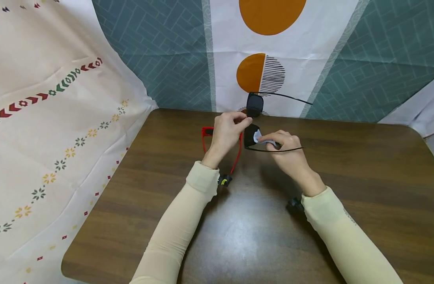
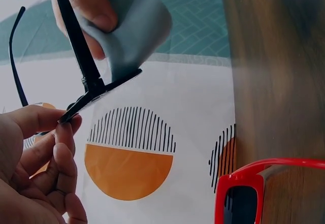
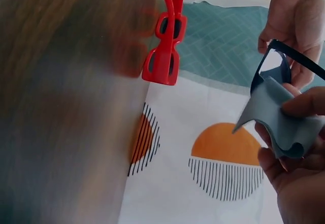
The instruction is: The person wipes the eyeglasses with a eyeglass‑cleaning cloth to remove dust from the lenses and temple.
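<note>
Black-framed sunglasses (image 1: 254, 105) are held up above the far part of the table, their temples stretching to the right in the head view. My left hand (image 1: 227, 129) pinches the frame near its middle between thumb and fingertips. A grey-blue cloth (image 2: 139, 31) is gripped in my right hand (image 1: 286, 152) and lies against one lens. In the right wrist view the cloth (image 3: 282, 117) drapes over the lens, with the thumb and fingers on either side of it. Red-framed sunglasses (image 3: 165, 49) stand on the table, partly behind my left hand in the head view.
The brown wooden table (image 1: 149, 221) runs up to a teal and white patterned fabric (image 1: 160, 51) at the back. A cream embroidered cloth (image 1: 60, 130) hangs along the left side. The red sunglasses stand close to the table's far edge.
</note>
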{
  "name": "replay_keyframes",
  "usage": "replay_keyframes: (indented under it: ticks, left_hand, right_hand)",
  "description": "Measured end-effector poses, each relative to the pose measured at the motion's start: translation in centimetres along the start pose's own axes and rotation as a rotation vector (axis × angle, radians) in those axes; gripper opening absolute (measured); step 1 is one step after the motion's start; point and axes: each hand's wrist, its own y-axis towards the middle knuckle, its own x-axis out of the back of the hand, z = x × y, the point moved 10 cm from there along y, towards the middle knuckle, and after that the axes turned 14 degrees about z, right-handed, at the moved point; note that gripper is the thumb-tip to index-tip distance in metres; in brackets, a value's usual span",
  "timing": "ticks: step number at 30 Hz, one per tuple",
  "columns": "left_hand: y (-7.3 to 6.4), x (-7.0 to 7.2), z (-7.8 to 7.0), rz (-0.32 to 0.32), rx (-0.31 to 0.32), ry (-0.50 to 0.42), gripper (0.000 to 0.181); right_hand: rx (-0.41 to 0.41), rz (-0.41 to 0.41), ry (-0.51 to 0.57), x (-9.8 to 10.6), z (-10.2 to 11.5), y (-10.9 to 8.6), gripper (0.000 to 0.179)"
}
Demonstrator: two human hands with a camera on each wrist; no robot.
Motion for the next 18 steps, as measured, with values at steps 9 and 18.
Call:
replay_keyframes:
  ticks: [9,18]
  left_hand:
    - [0.0,0.2,0.4,-0.004,0.018,-0.009,0.019]
    - [0.1,0.2,0.6,-0.003,0.013,-0.046,0.018]
  right_hand:
    - [-0.028,0.135,0.161,-1.1,-0.3,0.3,0.029]
    - [-0.18,-0.034,0.485,2.7,-2.6,-0.1,0.016]
